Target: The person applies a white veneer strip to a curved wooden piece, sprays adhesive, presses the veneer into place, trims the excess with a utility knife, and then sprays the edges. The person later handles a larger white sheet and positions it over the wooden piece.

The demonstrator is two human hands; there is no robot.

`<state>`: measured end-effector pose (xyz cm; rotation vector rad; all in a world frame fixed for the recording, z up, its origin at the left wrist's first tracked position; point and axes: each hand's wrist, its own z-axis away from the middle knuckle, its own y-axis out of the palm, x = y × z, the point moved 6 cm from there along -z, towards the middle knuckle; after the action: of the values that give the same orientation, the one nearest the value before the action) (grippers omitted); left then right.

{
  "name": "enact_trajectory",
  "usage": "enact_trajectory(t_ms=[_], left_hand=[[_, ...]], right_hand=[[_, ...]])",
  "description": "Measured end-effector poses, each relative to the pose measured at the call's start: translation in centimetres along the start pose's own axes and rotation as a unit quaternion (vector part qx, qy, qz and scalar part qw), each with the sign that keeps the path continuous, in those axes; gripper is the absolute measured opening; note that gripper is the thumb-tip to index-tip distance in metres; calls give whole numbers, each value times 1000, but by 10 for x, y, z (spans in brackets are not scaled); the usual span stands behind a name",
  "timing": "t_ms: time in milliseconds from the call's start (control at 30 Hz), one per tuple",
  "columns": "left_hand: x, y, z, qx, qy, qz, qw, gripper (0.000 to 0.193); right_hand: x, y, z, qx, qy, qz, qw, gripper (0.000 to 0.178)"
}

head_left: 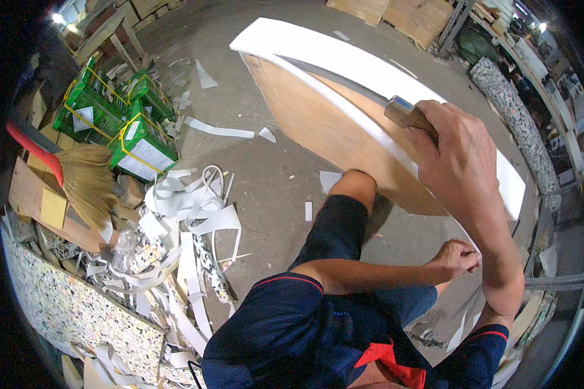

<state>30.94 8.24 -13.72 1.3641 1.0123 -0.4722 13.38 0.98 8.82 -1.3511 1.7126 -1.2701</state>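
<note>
A curved plywood piece (331, 117) stands in front of me, with a broad band of white sheet foam (344, 55) along its far side. A narrow white strip (357, 115) follows its near curved edge toward me. My right hand (454, 139) is closed round a short tool with a brownish body and a shiny metal end (401, 111), held over the white band. Its exact kind is hidden by my fingers. Lower down, my left hand (459, 258) is closed, its fingertips pinching the near end of the white strip.
Green boxes with yellow straps (146, 146) stand at the left, near a straw broom (87, 178). White offcut strips (194, 207) and a speckled foam sheet (91, 298) lie below them. A speckled foam roll (512, 123) leans by shelving at right.
</note>
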Motion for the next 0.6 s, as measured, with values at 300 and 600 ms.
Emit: enact_trajectory(t_ms=[300, 600], left_hand=[[8, 1, 8, -14, 41, -14, 999, 26], [53, 3, 4, 63, 34, 38, 997, 25]], right_hand=[[21, 13, -17, 8, -2, 7, 1000, 19], [43, 24, -42, -14, -38, 9, 999, 18]])
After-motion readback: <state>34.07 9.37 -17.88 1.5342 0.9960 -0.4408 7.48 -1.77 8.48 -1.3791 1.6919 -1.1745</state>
